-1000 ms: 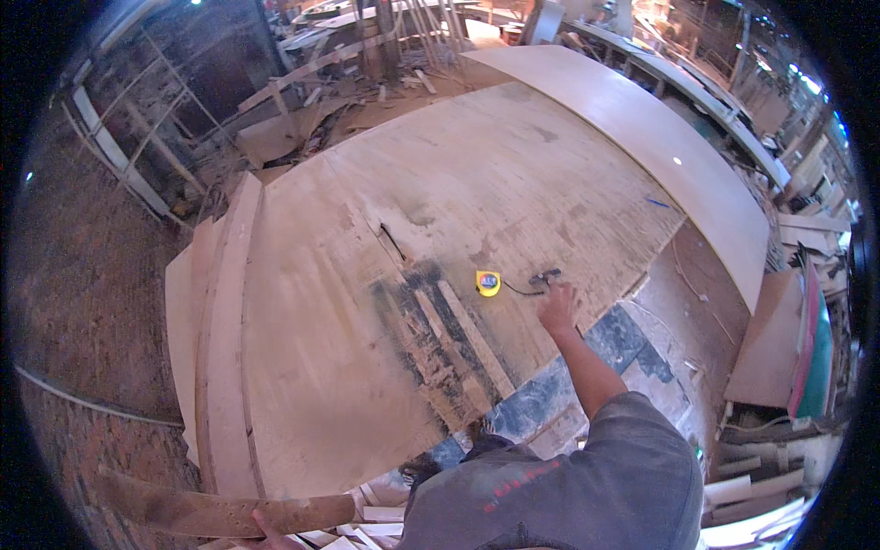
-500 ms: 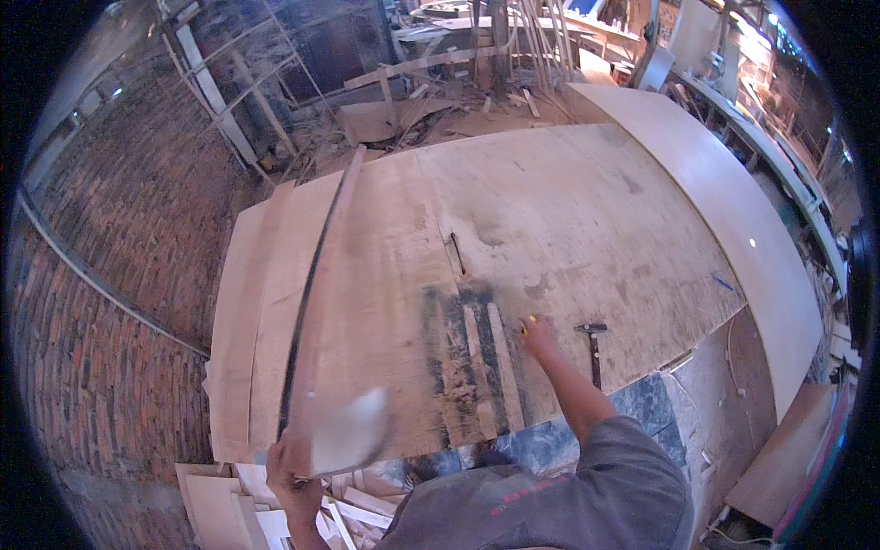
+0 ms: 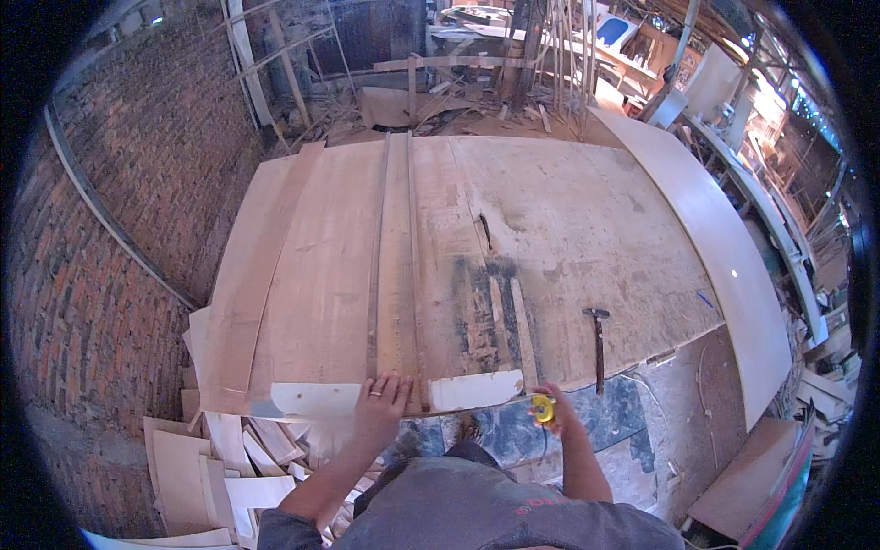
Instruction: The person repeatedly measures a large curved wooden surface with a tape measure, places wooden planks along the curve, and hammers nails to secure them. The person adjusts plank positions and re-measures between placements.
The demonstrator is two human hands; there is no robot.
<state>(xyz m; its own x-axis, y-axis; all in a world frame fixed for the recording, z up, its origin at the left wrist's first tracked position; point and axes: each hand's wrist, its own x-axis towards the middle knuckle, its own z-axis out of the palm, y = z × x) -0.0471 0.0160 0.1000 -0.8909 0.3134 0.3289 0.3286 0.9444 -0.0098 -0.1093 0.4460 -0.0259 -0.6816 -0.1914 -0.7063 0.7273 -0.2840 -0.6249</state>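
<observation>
Near six o'clock, the lower edge of the view cuts off a dark grey shirt (image 3: 440, 504), which covers most of the legs so that only part of a foot (image 3: 467, 426) peeks out below the table (image 3: 623, 238). Just past six, the left grip (image 3: 388, 396) hides the near end of a long plank (image 3: 396, 257) that runs up toward twelve. White pieces lie on either side of it, one white piece (image 3: 312, 400) toward seven and a second white piece (image 3: 475, 390) nearer six; plank and fingers block the span between, so I cannot tell whether they join. At five o'clock, the right fingers partly cover a yellow tape measure (image 3: 543, 409), and its blade is too small to make out. Offcuts (image 3: 197, 458) at eight overlap too much to count. The left forearm slants up from seven, palm down, fingers extended and loosely spread over the wood rather than closed around it. From five, the right forearm rises steeply, its grip (image 3: 555, 411) curled around the tape measure at the table's near edge; whether it rests there or hangs just clear is unclear. A hammer (image 3: 599, 344) lies at four o'clock, handle toward the person.
</observation>
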